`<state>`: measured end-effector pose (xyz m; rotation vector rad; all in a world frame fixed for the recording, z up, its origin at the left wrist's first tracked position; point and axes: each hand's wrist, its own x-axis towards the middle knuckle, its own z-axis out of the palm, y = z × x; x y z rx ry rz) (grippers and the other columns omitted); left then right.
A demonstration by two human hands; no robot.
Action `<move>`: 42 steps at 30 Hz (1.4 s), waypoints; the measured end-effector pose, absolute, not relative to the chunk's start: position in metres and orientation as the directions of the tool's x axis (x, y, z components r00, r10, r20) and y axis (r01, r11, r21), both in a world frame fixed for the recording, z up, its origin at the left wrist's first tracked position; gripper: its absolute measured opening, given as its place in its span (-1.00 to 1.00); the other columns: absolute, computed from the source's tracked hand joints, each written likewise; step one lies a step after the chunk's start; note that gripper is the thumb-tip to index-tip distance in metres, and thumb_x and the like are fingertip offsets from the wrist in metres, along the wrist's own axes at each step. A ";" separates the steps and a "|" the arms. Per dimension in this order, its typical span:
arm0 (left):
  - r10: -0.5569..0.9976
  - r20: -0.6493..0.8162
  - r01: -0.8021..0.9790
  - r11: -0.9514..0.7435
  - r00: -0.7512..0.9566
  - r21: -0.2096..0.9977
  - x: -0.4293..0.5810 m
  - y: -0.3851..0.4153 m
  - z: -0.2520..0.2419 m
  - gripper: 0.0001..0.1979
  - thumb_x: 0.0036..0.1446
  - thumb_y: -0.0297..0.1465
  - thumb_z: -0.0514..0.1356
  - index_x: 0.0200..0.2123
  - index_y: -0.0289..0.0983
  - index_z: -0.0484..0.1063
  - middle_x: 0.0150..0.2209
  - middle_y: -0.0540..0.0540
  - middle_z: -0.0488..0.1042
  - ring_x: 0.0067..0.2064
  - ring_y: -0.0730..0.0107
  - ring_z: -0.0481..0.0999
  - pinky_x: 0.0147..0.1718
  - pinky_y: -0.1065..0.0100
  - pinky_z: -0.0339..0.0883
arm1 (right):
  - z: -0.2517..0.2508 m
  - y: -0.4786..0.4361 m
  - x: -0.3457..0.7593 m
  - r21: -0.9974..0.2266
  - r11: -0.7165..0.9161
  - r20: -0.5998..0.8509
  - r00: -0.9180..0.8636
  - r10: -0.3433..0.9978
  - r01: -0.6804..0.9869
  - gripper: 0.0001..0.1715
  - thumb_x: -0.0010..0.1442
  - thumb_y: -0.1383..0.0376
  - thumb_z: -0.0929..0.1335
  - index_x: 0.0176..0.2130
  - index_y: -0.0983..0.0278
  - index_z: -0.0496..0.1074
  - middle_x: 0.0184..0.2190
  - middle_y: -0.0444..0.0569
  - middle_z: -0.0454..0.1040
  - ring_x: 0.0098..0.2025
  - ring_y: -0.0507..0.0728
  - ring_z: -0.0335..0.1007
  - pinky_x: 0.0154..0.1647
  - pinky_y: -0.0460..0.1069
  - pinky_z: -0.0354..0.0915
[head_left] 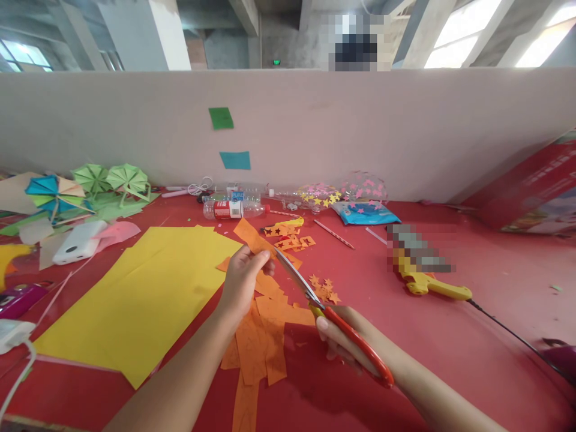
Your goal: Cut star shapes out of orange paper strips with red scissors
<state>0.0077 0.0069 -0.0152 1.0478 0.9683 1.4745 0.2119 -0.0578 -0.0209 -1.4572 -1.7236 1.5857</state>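
Observation:
My left hand [243, 277] pinches a strip of orange paper [252, 235], lifted above the red table [495, 288]. My right hand [344, 339] grips red-handled scissors [333, 315], whose metal blades point up-left and meet the strip just right of my left fingers. Below both hands lies a heap of orange paper scraps [263, 342]. Small orange cut-out stars [324, 290] lie just beyond the scissors. A large yellow sheet [148, 300] is spread to the left of my left arm.
A plastic bottle [234, 209] lies at the back, near punched orange and yellow strips [290, 235]. Folded paper fans [94, 186] and a white box [78, 241] sit far left. A yellow glue gun [432, 286] with a cable lies right. A grey partition wall [360, 132] borders the table.

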 end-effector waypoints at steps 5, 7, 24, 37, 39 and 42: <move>0.989 0.126 -0.284 -0.143 -0.078 0.948 0.007 0.007 -0.016 -0.88 0.02 -0.36 0.24 -0.48 -0.28 0.41 -0.57 0.06 0.44 -0.50 0.52 0.41 -0.45 0.44 0.28 | -0.018 -0.058 0.212 -0.887 -0.182 -0.362 -0.392 0.846 0.425 -0.27 -0.03 -0.39 0.20 -0.53 0.21 0.14 -0.77 -0.30 0.14 -0.73 -0.06 0.08 -0.72 -0.15 0.05; 0.990 0.118 -0.278 -0.135 -0.077 0.951 0.007 0.007 -0.016 -0.88 0.02 -0.36 0.25 -0.47 -0.28 0.42 -0.56 0.05 0.45 -0.49 0.51 0.43 -0.44 0.44 0.30 | -0.019 -0.057 0.212 -0.887 -0.189 -0.363 -0.384 0.849 0.421 -0.26 -0.04 -0.40 0.20 -0.52 0.21 0.15 -0.78 -0.31 0.13 -0.74 -0.07 0.08 -0.70 -0.14 0.08; 0.990 0.142 -0.319 -0.140 -0.017 0.937 0.003 0.009 -0.013 -0.92 0.00 -0.39 0.23 -0.45 -0.29 0.43 -0.54 0.05 0.44 -0.51 0.51 0.42 -0.47 0.44 0.31 | -0.005 -0.057 0.208 -0.847 -0.246 -0.429 -0.331 0.840 0.472 -0.29 -0.03 -0.36 0.24 -0.54 0.22 0.16 -0.75 -0.28 0.18 -0.78 -0.11 0.01 -0.80 -0.17 0.01; 0.981 0.141 -0.256 -0.104 0.132 0.961 0.007 0.003 -0.010 -0.84 0.10 -0.39 0.16 -0.50 -0.29 0.42 -0.52 0.01 0.45 -0.48 0.50 0.41 -0.41 0.42 0.29 | -0.013 -0.060 0.206 -0.904 -0.250 -0.363 -0.313 0.878 0.348 -0.30 -0.01 -0.35 0.24 -0.58 0.19 0.10 -0.83 -0.32 0.09 -0.78 -0.07 0.04 -0.74 -0.13 0.05; 0.982 0.149 -0.276 -0.113 0.112 0.955 0.007 0.004 -0.010 -0.86 0.10 -0.41 0.15 -0.48 -0.29 0.43 -0.52 0.01 0.45 -0.49 0.51 0.40 -0.43 0.43 0.29 | -0.011 -0.060 0.206 -0.896 -0.240 -0.367 -0.320 0.873 0.373 -0.29 -0.02 -0.35 0.23 -0.59 0.19 0.09 -0.82 -0.32 0.10 -0.79 -0.09 0.03 -0.74 -0.13 0.04; 0.984 0.149 -0.311 -0.111 0.102 0.944 0.007 0.006 -0.010 -0.88 0.09 -0.41 0.15 -0.45 -0.28 0.45 -0.52 0.01 0.45 -0.48 0.50 0.40 -0.44 0.43 0.29 | -0.009 -0.060 0.205 -0.888 -0.226 -0.372 -0.336 0.866 0.399 -0.31 0.01 -0.33 0.22 -0.59 0.19 0.08 -0.82 -0.32 0.09 -0.78 -0.09 0.04 -0.73 -0.14 0.06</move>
